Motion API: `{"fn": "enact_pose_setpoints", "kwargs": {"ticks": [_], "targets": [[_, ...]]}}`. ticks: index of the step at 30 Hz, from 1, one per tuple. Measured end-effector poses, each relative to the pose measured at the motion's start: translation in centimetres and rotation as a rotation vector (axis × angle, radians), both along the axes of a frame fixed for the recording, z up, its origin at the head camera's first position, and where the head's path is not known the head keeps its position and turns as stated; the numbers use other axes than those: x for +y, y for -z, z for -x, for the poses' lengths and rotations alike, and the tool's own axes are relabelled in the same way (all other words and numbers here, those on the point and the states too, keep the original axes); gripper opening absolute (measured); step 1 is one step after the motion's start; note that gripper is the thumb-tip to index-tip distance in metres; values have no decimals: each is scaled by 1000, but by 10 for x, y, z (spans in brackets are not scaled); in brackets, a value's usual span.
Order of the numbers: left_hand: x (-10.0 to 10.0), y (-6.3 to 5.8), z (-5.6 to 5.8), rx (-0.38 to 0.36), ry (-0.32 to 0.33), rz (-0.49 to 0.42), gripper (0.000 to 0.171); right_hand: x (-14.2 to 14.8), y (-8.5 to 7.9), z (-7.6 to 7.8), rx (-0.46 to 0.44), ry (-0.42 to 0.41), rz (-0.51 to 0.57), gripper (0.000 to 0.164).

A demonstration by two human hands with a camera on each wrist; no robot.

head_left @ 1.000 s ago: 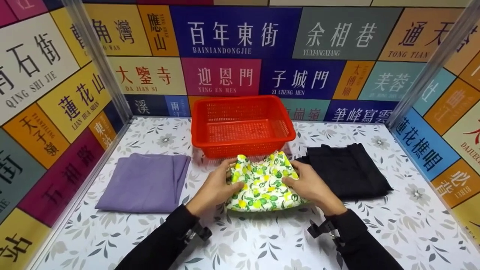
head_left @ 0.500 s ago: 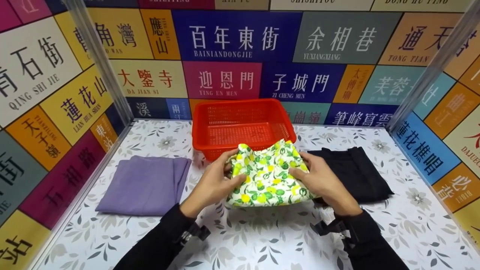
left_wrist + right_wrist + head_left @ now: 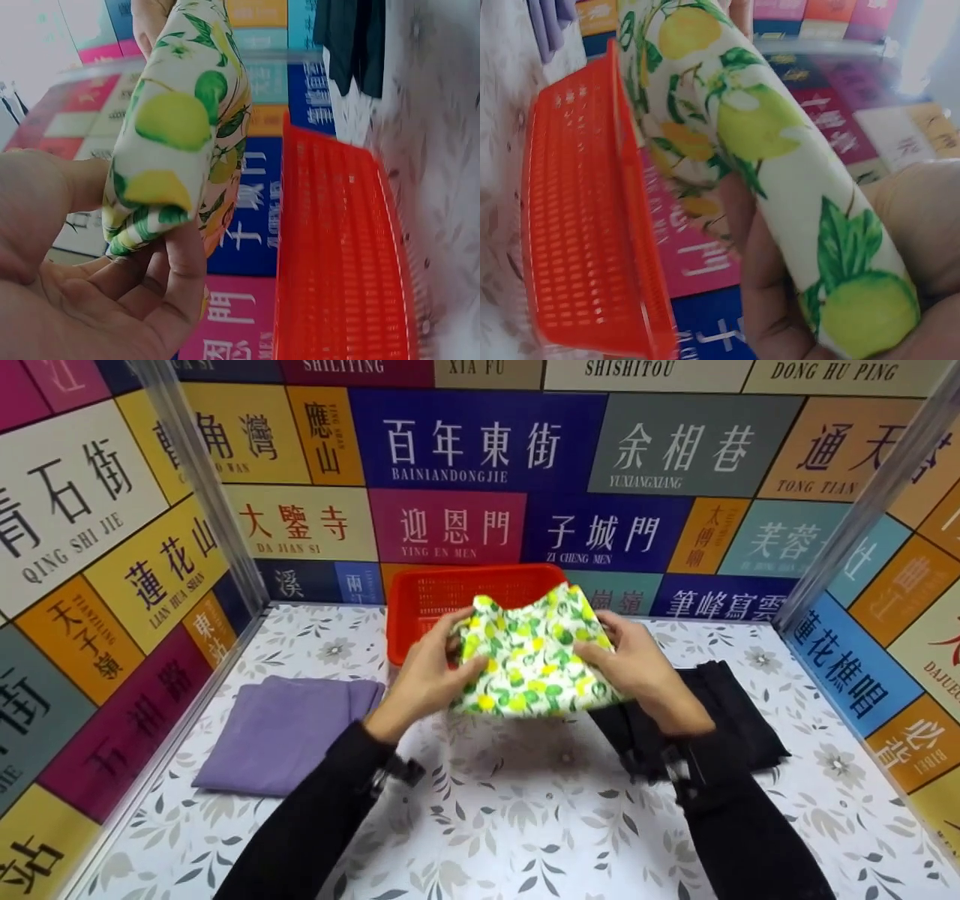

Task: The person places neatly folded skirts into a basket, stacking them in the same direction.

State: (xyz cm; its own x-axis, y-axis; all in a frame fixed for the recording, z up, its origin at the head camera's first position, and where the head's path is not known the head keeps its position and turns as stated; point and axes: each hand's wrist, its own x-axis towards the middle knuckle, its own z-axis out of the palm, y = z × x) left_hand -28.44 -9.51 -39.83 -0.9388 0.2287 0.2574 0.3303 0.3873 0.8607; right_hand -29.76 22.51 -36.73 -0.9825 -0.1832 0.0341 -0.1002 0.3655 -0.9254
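A folded white cloth with a yellow and green lemon print (image 3: 532, 660) is held up off the table between both hands. My left hand (image 3: 431, 667) grips its left edge, thumb on the near face and fingers behind, as the left wrist view shows. On the opposite edge my right hand (image 3: 645, 671) pinches the fabric the same way. Behind the cloth stands a red plastic basket (image 3: 401, 615) with perforated walls, partly hidden by it. In the right wrist view the basket (image 3: 577, 217) lies just beyond the cloth, apart from it.
A folded purple cloth (image 3: 277, 735) lies on the table to the left. To the right is a folded black cloth (image 3: 735, 720), partly covered by the right forearm. Panels with printed lettering (image 3: 480, 442) wall in the flower-patterned table (image 3: 510, 825) at the back and sides.
Both hands have lifted the lemon-print cloth off the table and moved it forward, up in front of the basket. The purple and black cloths stay where they were.
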Motion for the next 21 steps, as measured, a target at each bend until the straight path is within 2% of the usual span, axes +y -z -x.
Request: {"fn": "enact_pose_setpoints", "kwargs": {"ticks": [6, 11, 16, 21], "targets": [[-1, -3, 41, -53, -7, 4, 76, -6, 9, 52, 44, -12, -37, 59], [-3, -2, 71, -56, -9, -1, 73, -17, 13, 88, -8, 8, -83, 64], [-6, 4, 93, -24, -36, -19, 68, -28, 18, 110, -56, 1, -62, 70], [-9, 11, 106, -22, -72, 1, 52, -38, 29, 124, 14, 6, 9, 71]]}}
